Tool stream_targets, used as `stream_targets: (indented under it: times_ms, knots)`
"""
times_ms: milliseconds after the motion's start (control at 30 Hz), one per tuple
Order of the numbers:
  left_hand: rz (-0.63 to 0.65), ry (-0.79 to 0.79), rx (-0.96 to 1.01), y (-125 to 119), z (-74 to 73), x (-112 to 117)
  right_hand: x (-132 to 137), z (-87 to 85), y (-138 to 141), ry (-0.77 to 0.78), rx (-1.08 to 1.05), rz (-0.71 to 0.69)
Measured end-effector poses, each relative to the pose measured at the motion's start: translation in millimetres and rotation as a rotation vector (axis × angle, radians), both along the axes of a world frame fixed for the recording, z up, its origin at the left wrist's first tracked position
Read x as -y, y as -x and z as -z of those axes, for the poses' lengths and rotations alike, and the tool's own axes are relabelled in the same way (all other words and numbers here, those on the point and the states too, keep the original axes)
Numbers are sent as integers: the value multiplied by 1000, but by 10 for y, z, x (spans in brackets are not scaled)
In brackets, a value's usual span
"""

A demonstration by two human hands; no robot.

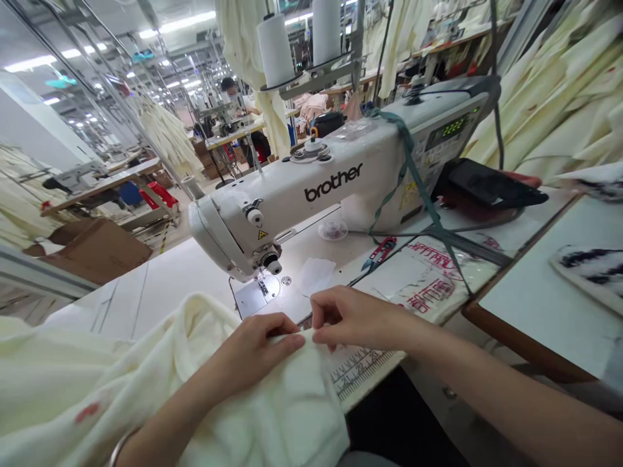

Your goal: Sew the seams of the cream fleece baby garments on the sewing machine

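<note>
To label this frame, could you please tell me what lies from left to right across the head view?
Cardboard box, left hand, then right hand, both pinching the cream fabric, black device, black-patterned cloth piece.

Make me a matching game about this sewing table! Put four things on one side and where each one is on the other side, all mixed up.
Things:
1. cream fabric
2. red snips
3. thread cones
4. green number display

Places:
A. standing up high behind the sewing machine
B. pinched by the left hand and the right hand
C. at the sewing machine's right end
D. lying on the table, beyond the right hand

Right pairs: 1-B, 2-D, 3-A, 4-C.
</note>
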State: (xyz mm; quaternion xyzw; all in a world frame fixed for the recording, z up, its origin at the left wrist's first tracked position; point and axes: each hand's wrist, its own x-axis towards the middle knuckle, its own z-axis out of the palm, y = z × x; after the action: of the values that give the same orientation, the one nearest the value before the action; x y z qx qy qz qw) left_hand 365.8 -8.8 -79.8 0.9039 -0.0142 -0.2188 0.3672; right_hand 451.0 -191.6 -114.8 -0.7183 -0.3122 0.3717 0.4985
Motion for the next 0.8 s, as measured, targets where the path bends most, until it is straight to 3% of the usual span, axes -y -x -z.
stream_targets:
  times_ms: [233, 467, 633, 800]
  knots:
    - [-116, -82, 109, 51, 55, 99, 63, -104, 44, 47, 174, 52]
    - [-174, -91, 189, 110, 118, 108, 59, -95, 109, 64, 1, 19]
    - [-309, -57, 93, 5, 110, 23, -182, 9, -64, 98, 21, 23]
    - [-499, 24, 9, -227, 213, -247, -623, 1, -372, 203, 138, -23]
